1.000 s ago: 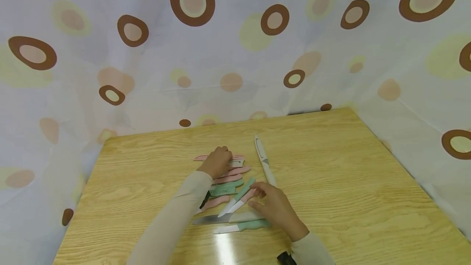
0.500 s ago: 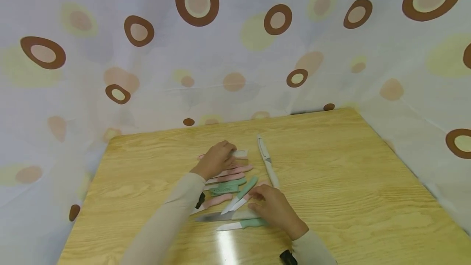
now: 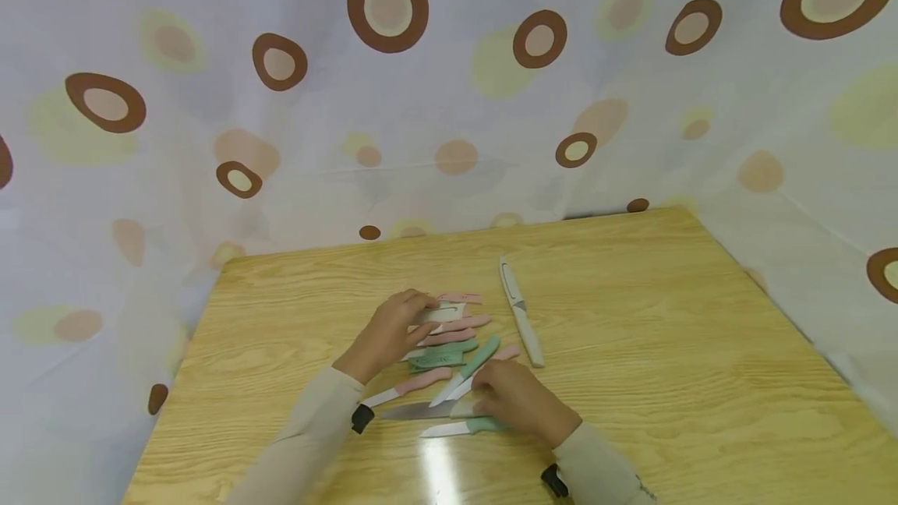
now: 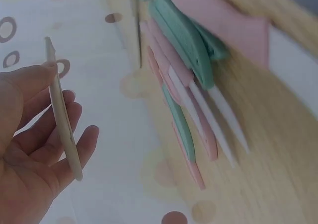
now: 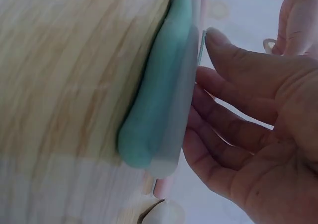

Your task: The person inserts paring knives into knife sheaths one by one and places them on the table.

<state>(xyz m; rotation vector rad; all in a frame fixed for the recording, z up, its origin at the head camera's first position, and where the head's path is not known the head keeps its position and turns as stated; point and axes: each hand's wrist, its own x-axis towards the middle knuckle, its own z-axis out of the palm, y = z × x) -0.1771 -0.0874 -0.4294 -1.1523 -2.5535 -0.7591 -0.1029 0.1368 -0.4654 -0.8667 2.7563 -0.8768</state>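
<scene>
My left hand [image 3: 384, 337] holds a cream blade sheath [image 4: 61, 117] between thumb and fingers, raised over the row of knives. The right hand [image 3: 522, 402] is low over the near knives, its bent fingertips right at the cream handle [image 5: 174, 129] of a large knife whose grey blade [image 3: 417, 411] points left. Its thumb stands apart from that handle in the right wrist view. Nearest the person lies a green-handled knife [image 3: 449, 429] with a white blade, its handle end partly hidden by the right hand.
Beyond the hands lie several pink knives, a green sheath [image 3: 436, 361] and a pink sheath [image 3: 466, 298]. A green knife [image 3: 482, 355] crosses a pink one [image 3: 510, 351]. Further right lies a cream knife [image 3: 522, 314] with its blade covered. A spotted cloth [image 3: 316, 201] hangs behind the wooden table [image 3: 666, 333].
My left hand has picked up the cream sheath from the far end of the row and drawn it back leftward. The right hand has lowered slightly over the cream handle. The view has shifted a little.
</scene>
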